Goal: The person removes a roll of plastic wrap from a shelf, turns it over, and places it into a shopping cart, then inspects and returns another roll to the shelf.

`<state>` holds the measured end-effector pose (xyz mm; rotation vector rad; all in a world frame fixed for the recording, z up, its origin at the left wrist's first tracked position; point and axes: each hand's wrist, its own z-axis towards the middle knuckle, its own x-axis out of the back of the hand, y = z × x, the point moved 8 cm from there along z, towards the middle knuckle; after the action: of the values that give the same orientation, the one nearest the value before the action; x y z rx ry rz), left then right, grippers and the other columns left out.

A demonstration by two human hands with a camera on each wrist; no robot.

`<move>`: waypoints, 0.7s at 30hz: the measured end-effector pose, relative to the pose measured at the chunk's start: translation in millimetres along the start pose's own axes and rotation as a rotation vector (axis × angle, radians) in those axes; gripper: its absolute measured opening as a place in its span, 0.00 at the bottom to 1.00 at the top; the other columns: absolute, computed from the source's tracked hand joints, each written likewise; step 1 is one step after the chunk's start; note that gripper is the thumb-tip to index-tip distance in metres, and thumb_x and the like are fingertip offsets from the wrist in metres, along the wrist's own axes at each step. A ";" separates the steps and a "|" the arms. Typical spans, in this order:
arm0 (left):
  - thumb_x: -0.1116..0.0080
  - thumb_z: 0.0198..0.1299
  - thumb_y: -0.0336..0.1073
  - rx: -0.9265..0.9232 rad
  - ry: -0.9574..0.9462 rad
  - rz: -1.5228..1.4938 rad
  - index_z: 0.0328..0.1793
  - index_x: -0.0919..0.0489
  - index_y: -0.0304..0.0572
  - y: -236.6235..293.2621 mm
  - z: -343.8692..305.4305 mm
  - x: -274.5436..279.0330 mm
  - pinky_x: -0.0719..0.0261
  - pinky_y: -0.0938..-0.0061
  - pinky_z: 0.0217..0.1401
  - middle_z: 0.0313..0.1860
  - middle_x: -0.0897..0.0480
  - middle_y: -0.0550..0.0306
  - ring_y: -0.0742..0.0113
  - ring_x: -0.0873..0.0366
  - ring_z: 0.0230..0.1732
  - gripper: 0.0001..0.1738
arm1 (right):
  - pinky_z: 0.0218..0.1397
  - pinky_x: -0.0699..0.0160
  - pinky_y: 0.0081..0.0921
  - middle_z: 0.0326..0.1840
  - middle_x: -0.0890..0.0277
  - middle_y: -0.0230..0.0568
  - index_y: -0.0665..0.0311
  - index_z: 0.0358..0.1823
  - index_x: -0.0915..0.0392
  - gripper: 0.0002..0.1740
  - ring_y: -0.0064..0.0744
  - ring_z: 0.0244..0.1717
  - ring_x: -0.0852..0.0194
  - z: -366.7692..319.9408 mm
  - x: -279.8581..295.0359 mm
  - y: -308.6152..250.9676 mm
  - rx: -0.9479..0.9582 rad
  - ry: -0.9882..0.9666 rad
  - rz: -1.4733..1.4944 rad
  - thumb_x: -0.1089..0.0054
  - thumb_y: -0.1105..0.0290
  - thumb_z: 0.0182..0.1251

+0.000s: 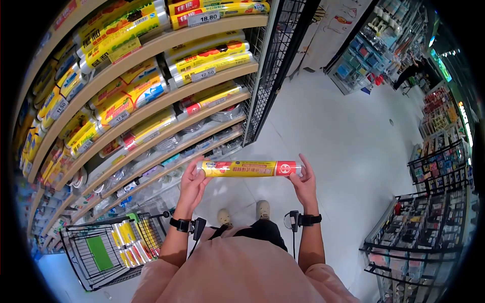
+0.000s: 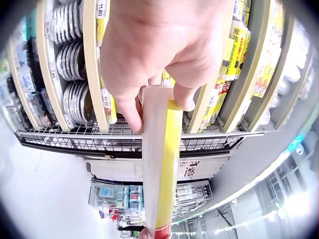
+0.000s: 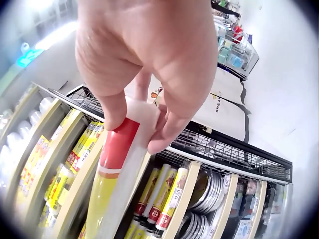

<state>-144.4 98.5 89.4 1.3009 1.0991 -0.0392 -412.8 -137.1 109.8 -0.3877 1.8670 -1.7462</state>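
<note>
A yellow and red roll (image 1: 247, 168) lies level between the two hands in the head view, its printed side up. The left hand (image 1: 193, 183) grips its left end with thumb and fingers; the right hand (image 1: 304, 183) holds the red end. In the left wrist view, the left hand (image 2: 162, 55) pinches the end of the roll (image 2: 169, 164), which shows a whitish and a yellow side. The right wrist view shows the right hand (image 3: 149, 64) with thumb and fingers around the red end of the roll (image 3: 117, 149).
Curved shelves (image 1: 151, 48) with similar rolls and price tags stand at the left. A shopping cart (image 1: 96, 252) holding several yellow and red packs is at the lower left. Black wire racks (image 1: 414, 237) stand at the right, beyond the pale floor (image 1: 333, 131).
</note>
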 end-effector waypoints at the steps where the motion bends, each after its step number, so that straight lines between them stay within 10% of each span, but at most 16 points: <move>1: 0.52 0.72 0.27 -0.013 0.018 -0.008 0.78 0.40 0.41 2.6 4.9 -4.3 0.21 0.64 0.66 0.64 0.27 0.50 0.60 0.24 0.61 0.28 | 0.54 0.14 0.31 0.62 0.29 0.49 0.68 0.73 0.39 0.33 0.32 0.50 0.20 14.5 -1.7 -2.4 -0.005 -0.021 0.025 0.41 0.82 0.66; 21: 0.48 0.73 0.36 -0.244 0.657 0.123 0.73 0.35 0.45 -64.4 85.5 6.6 0.17 0.64 0.59 0.58 0.21 0.52 0.62 0.20 0.56 0.24 | 0.49 0.16 0.25 0.53 0.24 0.40 0.68 0.66 0.31 0.28 0.26 0.47 0.21 256.4 -7.8 116.6 -0.296 -0.478 0.054 0.34 0.75 0.66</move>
<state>-125.3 14.0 26.1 1.1801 1.5144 0.6355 -242.6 -330.3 -4.5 -0.7834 1.7535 -1.2037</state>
